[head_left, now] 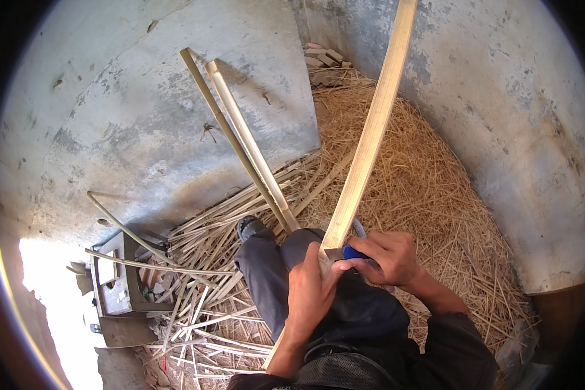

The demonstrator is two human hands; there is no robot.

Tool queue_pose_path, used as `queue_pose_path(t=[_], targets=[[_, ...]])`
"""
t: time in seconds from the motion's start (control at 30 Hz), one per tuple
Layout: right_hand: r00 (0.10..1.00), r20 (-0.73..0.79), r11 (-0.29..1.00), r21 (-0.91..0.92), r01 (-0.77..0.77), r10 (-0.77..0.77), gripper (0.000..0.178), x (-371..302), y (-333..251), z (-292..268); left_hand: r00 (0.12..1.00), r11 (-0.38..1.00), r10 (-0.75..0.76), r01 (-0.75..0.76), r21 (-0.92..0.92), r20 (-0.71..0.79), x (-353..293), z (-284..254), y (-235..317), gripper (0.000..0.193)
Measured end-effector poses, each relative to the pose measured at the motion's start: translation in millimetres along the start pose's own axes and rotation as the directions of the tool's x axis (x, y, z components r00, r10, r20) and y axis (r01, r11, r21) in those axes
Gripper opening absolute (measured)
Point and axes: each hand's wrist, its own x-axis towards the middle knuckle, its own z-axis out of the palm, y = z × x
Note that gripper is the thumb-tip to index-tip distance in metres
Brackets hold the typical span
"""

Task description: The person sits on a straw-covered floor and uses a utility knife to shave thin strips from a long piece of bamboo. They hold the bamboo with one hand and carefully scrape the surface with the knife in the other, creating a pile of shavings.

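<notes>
A long split bamboo strip (370, 130) rises from my lap toward the top of the picture, its pale inner face showing. My left hand (307, 296) is closed around its lower part, thumb toward the blade. In my right hand (391, 260) is a knife (352, 252) with a blue handle and a short, flat metal blade. The blade lies across the strip just above my left thumb, touching or very near it. The strip's lower end passes under my left forearm and is partly hidden.
Two bamboo lengths (233, 133) lean against the grey wall (123, 117) ahead of my knees. Thin split strips (201, 331) lie scattered at the left, near a worn metal box (116, 279). Fine shavings (429, 169) are heaped at the right, against another wall.
</notes>
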Motion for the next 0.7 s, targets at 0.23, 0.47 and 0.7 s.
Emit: queue_pose_path(t=[0.23, 0.47, 0.7], targets=[[1.000, -0.027, 0.997, -0.075, 0.002, -0.004, 0.035, 1.3, -3.7, -4.3, 0.998, 0.997, -0.068, 0.068, -0.024, -0.004, -0.7, 2.8, 3.5, 0.046], [1.000, -0.020, 0.994, -0.110, 0.012, -0.014, 0.034, -2.8, -2.5, -3.3, 0.997, 0.997, -0.071, 0.071, -0.042, -0.011, -2.9, 4.9, 1.0, 0.047], [1.000, 0.003, 0.988, -0.153, 0.030, -0.030, 0.035, -0.9, -5.1, -5.0, 0.996, 0.995, -0.090, 0.090, -0.037, -0.013, -5.6, 1.9, -0.8, 0.045]])
